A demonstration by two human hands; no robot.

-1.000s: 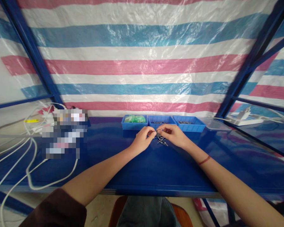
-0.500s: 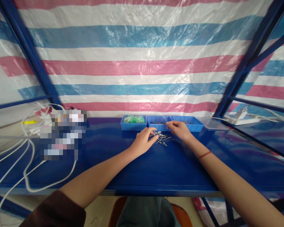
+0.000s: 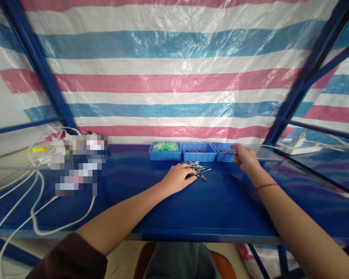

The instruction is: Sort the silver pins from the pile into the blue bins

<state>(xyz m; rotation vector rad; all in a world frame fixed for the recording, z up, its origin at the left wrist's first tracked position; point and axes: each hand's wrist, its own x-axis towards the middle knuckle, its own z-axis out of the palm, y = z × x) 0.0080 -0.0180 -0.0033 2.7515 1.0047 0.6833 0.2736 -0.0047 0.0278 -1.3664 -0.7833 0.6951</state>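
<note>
See metal pins (image 3: 201,169) with mixed axes extending right from half-curled left hand (image 3: 178,178). Have bunched right hand (image 3: 246,157) farther off at right-end blue bin (image 3: 224,157); can't tell either hold.

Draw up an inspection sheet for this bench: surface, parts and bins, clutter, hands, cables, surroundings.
Surface: glossy blue table.
Parts and bins: loose pile of small metal parts; left bin holds something green; middle bin and right bin hold small dark pieces.
Clutter: yellow item at left; pixelated area beside it, unreadable.
Hands: left hand at the pile, right hand by the right bin; grips unclear.
Cables: white cables at left, one drooping past the front edge.
Surroundings: striped sheet behind; blue metal frame.
</note>
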